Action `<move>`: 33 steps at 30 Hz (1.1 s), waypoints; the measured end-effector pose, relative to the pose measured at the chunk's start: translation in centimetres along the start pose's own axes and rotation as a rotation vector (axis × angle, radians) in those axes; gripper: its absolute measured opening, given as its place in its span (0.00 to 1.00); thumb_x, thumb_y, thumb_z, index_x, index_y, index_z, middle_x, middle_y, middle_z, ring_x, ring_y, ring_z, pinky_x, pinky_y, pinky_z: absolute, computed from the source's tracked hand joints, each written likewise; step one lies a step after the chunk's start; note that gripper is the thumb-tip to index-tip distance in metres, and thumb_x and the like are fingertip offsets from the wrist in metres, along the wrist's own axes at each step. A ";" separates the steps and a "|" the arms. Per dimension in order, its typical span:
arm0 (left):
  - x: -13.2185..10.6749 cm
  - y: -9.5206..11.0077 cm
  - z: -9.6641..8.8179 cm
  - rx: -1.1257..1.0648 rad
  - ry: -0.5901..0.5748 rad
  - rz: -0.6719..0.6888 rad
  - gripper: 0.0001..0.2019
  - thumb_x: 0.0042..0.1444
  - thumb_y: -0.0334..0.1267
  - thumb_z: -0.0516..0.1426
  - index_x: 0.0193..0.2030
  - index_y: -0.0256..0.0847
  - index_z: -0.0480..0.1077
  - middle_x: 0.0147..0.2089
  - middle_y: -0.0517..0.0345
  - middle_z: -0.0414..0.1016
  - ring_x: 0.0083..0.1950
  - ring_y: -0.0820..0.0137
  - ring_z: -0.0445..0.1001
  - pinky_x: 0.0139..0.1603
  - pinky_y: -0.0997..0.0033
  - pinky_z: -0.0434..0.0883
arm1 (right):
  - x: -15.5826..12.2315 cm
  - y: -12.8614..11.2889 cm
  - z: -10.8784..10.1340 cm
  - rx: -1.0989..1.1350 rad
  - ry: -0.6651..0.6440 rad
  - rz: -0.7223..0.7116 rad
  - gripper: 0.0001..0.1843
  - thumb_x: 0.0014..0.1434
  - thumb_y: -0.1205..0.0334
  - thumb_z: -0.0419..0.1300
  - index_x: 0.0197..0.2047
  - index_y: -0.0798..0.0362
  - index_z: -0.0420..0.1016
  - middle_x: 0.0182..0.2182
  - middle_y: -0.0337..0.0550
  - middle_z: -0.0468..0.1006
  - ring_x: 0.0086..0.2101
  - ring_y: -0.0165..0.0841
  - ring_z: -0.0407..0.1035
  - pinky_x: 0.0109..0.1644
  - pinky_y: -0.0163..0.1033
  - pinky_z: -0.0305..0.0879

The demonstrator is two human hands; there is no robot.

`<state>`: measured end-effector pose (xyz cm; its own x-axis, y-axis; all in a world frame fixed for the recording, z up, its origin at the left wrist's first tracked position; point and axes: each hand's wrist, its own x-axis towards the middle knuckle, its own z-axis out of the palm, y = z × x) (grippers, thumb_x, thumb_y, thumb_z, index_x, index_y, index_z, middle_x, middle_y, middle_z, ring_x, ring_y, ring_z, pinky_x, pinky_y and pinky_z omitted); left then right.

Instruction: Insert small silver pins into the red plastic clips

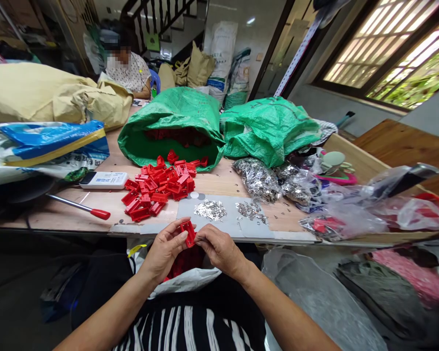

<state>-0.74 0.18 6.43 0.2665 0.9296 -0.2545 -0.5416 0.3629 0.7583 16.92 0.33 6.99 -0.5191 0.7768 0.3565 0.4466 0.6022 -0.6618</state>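
My left hand [165, 249] and my right hand [219, 249] meet just below the table's front edge, both pinched on one small red plastic clip [189, 232]. The left thumb presses its face; the right fingertips grip its right side. Under my hands a white bag [190, 280] on my lap holds more red pieces. On the table ahead lies a heap of red clips [157, 187], spilling from an open green sack [171, 129]. Two small piles of silver metal bits [209, 209] rest on a grey sheet [225, 222].
A second green sack [269, 126] and clear bags of metal parts [258, 178] lie to the right. A white remote [104, 180], a red-handled tool [80, 207] and a blue-white sack [40, 151] lie left. Another person [128, 68] sits at the far end.
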 end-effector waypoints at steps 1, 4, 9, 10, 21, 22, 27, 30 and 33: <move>0.0 0.0 0.0 -0.008 -0.009 -0.004 0.19 0.49 0.35 0.63 0.50 0.42 0.72 0.43 0.52 0.79 0.43 0.68 0.76 0.48 0.66 0.71 | 0.0 0.0 -0.1 0.007 -0.011 -0.010 0.07 0.65 0.65 0.49 0.40 0.51 0.68 0.34 0.44 0.72 0.38 0.32 0.67 0.42 0.37 0.65; 0.0 0.0 -0.1 -0.008 -0.015 -0.001 0.20 0.49 0.35 0.63 0.51 0.41 0.72 0.44 0.51 0.79 0.44 0.67 0.76 0.48 0.66 0.71 | 0.2 -0.1 -0.3 0.025 -0.052 -0.014 0.07 0.65 0.65 0.49 0.41 0.50 0.68 0.35 0.44 0.72 0.38 0.32 0.67 0.43 0.37 0.64; 0.2 -0.4 -0.3 0.085 -0.002 0.039 0.21 0.48 0.36 0.63 0.51 0.42 0.72 0.45 0.53 0.79 0.44 0.68 0.75 0.46 0.71 0.71 | 0.3 0.0 -0.2 0.119 -0.043 0.140 0.03 0.62 0.65 0.55 0.40 0.50 0.68 0.35 0.41 0.72 0.36 0.31 0.67 0.41 0.36 0.63; 0.3 -0.5 -0.4 0.108 -0.002 0.048 0.22 0.48 0.37 0.64 0.52 0.42 0.71 0.44 0.54 0.79 0.44 0.68 0.75 0.46 0.71 0.71 | 0.3 0.1 -0.2 0.148 -0.039 0.189 0.05 0.60 0.65 0.57 0.41 0.50 0.67 0.35 0.40 0.72 0.35 0.31 0.67 0.39 0.35 0.63; 3.0 0.0 -3.1 0.859 0.030 0.472 0.20 0.48 0.34 0.61 0.51 0.44 0.72 0.47 0.54 0.75 0.48 0.64 0.73 0.53 0.62 0.67 | 0.4 2.4 0.0 -0.059 -0.011 0.277 0.13 0.62 0.68 0.53 0.49 0.50 0.71 0.37 0.44 0.72 0.39 0.34 0.67 0.45 0.39 0.63; 3.2 0.1 -3.2 0.948 0.025 0.511 0.19 0.49 0.33 0.60 0.49 0.45 0.72 0.47 0.54 0.75 0.48 0.64 0.73 0.53 0.62 0.67 | 0.4 2.5 0.2 -0.082 -0.020 0.287 0.13 0.61 0.67 0.55 0.49 0.51 0.70 0.37 0.44 0.73 0.38 0.34 0.67 0.44 0.39 0.63; 3.9 0.1 -3.5 1.125 -0.017 0.502 0.16 0.50 0.32 0.59 0.47 0.45 0.72 0.45 0.55 0.76 0.45 0.64 0.74 0.49 0.64 0.69 | 0.9 2.7 0.8 -0.158 -0.046 0.293 0.09 0.60 0.66 0.56 0.44 0.50 0.73 0.36 0.43 0.76 0.36 0.33 0.70 0.42 0.37 0.63; 4.1 0.2 -3.7 1.175 -0.063 0.482 0.16 0.51 0.32 0.58 0.48 0.45 0.71 0.43 0.57 0.77 0.42 0.66 0.75 0.47 0.67 0.69 | 1.2 2.8 0.8 -0.171 -0.063 0.261 0.09 0.60 0.67 0.55 0.42 0.51 0.74 0.36 0.44 0.76 0.38 0.33 0.70 0.44 0.37 0.63; 4.2 0.3 -3.9 1.201 -0.086 0.485 0.15 0.51 0.32 0.58 0.47 0.44 0.71 0.42 0.57 0.77 0.42 0.67 0.74 0.47 0.68 0.69 | 1.5 3.0 0.8 -0.168 -0.079 0.231 0.10 0.60 0.68 0.55 0.43 0.51 0.75 0.37 0.44 0.76 0.39 0.32 0.70 0.44 0.36 0.64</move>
<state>-2.88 4.45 3.30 0.3202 0.9258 0.2009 0.4404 -0.3332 0.8337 16.91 3.17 5.06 -0.4422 0.8839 0.1522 0.6706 0.4385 -0.5983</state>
